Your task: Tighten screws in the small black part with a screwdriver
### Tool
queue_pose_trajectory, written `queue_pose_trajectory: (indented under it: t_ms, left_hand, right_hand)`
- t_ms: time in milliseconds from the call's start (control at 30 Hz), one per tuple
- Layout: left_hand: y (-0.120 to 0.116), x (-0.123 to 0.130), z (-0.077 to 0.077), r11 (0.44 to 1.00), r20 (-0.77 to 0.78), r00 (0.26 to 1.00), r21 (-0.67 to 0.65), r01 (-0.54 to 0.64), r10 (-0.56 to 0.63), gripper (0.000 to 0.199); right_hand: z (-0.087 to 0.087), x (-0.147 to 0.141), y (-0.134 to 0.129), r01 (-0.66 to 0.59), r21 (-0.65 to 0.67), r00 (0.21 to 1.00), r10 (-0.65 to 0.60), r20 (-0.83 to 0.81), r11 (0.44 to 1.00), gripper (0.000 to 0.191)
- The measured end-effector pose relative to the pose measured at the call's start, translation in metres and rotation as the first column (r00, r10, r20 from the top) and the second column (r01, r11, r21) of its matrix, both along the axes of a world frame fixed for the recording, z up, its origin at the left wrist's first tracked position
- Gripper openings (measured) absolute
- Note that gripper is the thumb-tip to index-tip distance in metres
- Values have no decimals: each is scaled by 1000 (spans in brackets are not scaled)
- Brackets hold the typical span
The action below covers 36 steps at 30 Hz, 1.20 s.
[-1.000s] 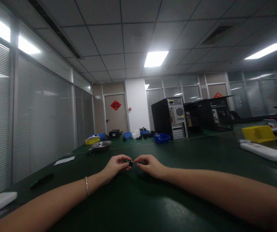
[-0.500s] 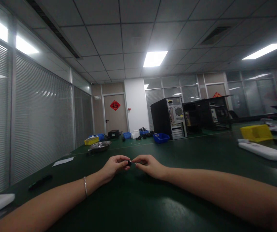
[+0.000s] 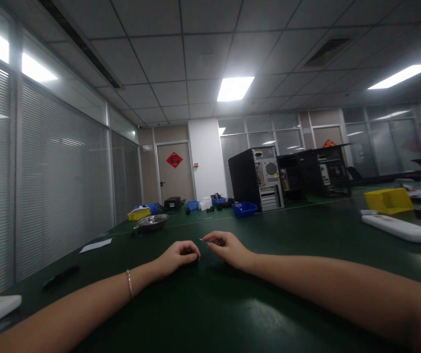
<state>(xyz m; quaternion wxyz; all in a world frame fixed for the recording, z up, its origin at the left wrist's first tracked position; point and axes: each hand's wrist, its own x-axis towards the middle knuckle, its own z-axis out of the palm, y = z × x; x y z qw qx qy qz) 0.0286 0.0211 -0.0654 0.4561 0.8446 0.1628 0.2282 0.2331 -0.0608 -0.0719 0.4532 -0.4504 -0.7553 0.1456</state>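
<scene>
My left hand (image 3: 181, 255) is closed low over the green table (image 3: 181, 304), its thumb and fingertips together. A small black part is between them, mostly hidden by the fingers, so its kind cannot be told. Just to the right, my right hand (image 3: 228, 248) pinches a thin, pointed metal piece (image 3: 202, 240). The tip of that piece points left, above the fingertips of my left hand and apart from them. The rest of it is covered by the fingers.
A metal bowl (image 3: 153, 222) and a white sheet (image 3: 95, 245) lie left. Farther back are a blue bin (image 3: 244, 209) and black computer cases (image 3: 249, 179). A yellow bin (image 3: 388, 201) and a white power strip (image 3: 401, 229) are right; a dark long object (image 3: 61, 277) lies near left.
My left hand has turned and dropped slightly, so the black part went out of sight. The right hand stays nearly in place; its metal piece now tilts upward, away from the left fingers.
</scene>
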Motion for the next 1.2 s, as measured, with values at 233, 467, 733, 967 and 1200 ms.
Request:
queue_pose_trajectory:
  t_ms: [233, 467, 733, 967, 1200]
  left_hand:
    - [-9, -2, 8, 936, -182, 983, 346, 68, -4, 24]
    - [-9, -1, 8, 956, -172, 985, 293, 32, 20, 31]
    - [-19, -6, 24, 929, -375, 906, 368, -47, 194, 45]
    - [-15, -13, 34, 962, -471, 876, 272, 31, 105, 42]
    - [-5, -20, 40, 993, -450, 893, 113, 44, 12, 46]
  right_hand:
    - [5, -3, -7, 2, -5, 1000, -2, 23, 1000, 31]
    - [5, -2, -5, -1, -20, 1000, 2, 29, 1000, 32]
    - [1, -1, -2, 50, -110, 989, -34, 146, 993, 26]
    - [8, -5, -7, -40, -159, 954, 85, 288, 986, 35]
    - [8, -7, -3, -69, -127, 948, 105, 301, 989, 31]
